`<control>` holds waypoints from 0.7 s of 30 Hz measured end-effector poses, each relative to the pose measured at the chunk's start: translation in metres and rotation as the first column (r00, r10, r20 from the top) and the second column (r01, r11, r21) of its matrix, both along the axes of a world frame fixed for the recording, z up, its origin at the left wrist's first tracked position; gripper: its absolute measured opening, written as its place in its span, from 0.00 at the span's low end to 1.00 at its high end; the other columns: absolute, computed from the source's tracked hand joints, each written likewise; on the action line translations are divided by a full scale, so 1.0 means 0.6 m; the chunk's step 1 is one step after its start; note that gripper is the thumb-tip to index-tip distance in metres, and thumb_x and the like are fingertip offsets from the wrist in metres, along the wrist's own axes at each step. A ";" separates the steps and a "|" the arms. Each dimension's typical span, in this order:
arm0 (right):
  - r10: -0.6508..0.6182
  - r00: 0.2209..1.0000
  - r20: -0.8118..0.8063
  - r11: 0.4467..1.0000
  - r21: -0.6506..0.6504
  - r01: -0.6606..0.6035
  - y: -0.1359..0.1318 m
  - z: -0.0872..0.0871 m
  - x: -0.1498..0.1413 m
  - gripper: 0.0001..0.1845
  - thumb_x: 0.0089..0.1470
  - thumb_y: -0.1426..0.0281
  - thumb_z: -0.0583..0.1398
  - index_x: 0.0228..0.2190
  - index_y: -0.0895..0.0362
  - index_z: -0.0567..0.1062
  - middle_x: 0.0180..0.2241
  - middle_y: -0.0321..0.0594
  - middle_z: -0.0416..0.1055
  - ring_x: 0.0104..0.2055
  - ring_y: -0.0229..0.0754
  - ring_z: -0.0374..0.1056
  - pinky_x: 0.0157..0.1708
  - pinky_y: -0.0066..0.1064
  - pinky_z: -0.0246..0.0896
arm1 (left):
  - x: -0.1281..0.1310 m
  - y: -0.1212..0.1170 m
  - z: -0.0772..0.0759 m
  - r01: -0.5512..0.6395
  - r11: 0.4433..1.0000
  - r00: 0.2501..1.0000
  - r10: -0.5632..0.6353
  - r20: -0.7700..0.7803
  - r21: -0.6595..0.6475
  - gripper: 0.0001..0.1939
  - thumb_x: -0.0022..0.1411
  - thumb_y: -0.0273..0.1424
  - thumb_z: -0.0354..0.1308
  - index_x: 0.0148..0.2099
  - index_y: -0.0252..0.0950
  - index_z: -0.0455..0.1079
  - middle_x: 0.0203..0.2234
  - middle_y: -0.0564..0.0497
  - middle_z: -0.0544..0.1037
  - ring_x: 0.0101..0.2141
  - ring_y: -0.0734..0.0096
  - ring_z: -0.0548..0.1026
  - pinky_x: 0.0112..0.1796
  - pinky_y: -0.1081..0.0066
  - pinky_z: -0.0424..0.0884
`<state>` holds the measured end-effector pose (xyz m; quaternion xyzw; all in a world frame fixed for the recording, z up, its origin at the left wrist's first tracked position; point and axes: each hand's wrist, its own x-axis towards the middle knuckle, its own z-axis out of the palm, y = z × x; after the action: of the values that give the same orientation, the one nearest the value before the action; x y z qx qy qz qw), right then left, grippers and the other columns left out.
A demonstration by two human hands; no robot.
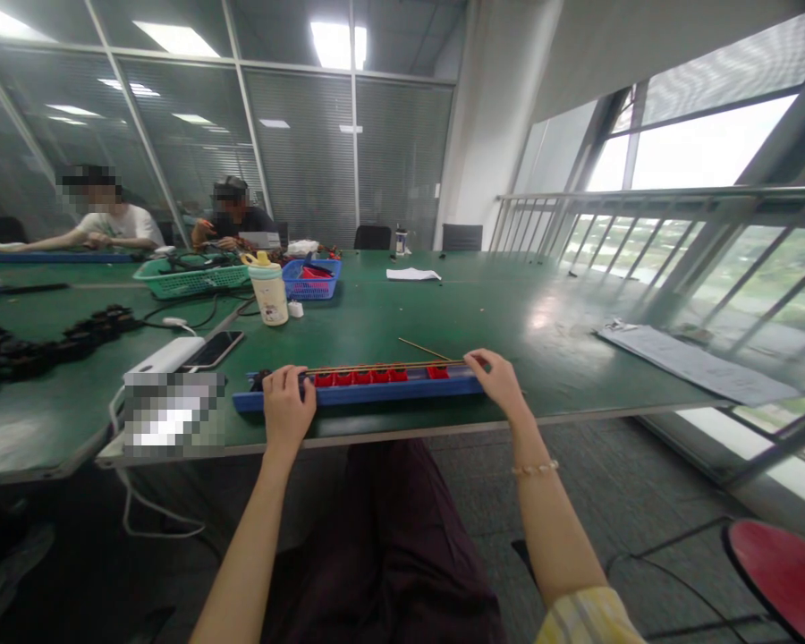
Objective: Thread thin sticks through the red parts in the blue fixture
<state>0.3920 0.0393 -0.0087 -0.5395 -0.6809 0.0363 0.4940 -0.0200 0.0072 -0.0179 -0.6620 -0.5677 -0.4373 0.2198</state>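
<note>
A long blue trough [376, 396] lies along the table's near edge, with several red pieces [362, 377] sitting in a row inside it. Over its left end my left hand [287, 402] is closed, fingers curled across the rim beside a small dark part. A thin yellowish rod [376, 367] runs along the trough's far side. At the right end, my right hand [495, 380] has thumb and fingers pinched at the rod's tip. Another thin rod [424, 348] lies slanted on the table just beyond.
To the left are a phone [215, 350], a white power bank [165, 360] with cables, and a cream bottle [268, 293]. Behind stand a green basket [188, 283] and a blue basket [295, 288]. Papers [690, 362] lie at right. Two people sit across the table at far left.
</note>
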 end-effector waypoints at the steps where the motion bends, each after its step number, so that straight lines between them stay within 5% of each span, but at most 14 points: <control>1: 0.016 1.000 0.001 1.000 -0.021 -0.016 -0.001 0.001 -0.002 0.19 0.57 0.54 0.55 0.31 0.55 0.77 0.32 0.43 0.77 0.35 0.46 0.70 0.41 0.38 0.63 | 0.000 0.000 0.000 0.006 1.000 1.000 -0.006 0.002 0.000 0.13 0.65 0.32 0.48 0.48 0.34 0.69 0.43 0.40 0.72 0.48 0.54 0.67 0.52 0.56 0.64; 21: 0.063 0.997 -0.042 0.995 -0.077 -0.067 -0.001 -0.006 -0.009 0.21 0.59 0.53 0.53 0.35 0.55 0.77 0.37 0.44 0.78 0.39 0.47 0.71 0.44 0.38 0.63 | -0.006 0.005 -0.004 0.080 0.997 0.997 -0.080 0.000 0.007 0.14 0.65 0.32 0.48 0.48 0.33 0.70 0.44 0.40 0.73 0.48 0.54 0.67 0.53 0.55 0.64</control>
<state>0.3864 0.0385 -0.0122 -0.5351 -0.6863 0.0895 0.4844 -0.0234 0.0105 -0.0203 -0.6832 -0.5394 -0.4478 0.2042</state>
